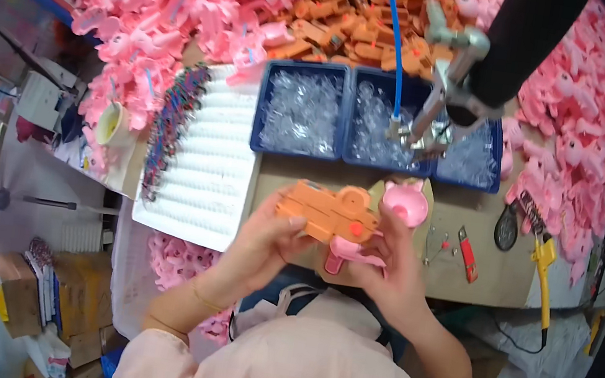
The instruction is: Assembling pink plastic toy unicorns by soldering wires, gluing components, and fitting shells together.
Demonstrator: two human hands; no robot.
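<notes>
1. The orange plastic shell (pixel 328 212) is held just above the near edge of the tabletop (pixel 460 277), in front of the person's chest, lying roughly flat with a small red dot on its right end.
2. The left hand (pixel 264 242) grips its left end — thumb on top, fingers curled beneath.
3. The right hand (pixel 392 267) closes on the shell's right end and also on a pink plastic piece (pixel 352 255) tucked just under it, the two parts touching.
4. Judged from this, the step in hand is mating the two pieces — the next move calls for lining up their edges squarely before pressing.
5. Just beyond, a pink funnel-shaped part (pixel 405 202) rests on the tabletop, with blue trays (pixel 343 117) of clear bits behind it.
</notes>
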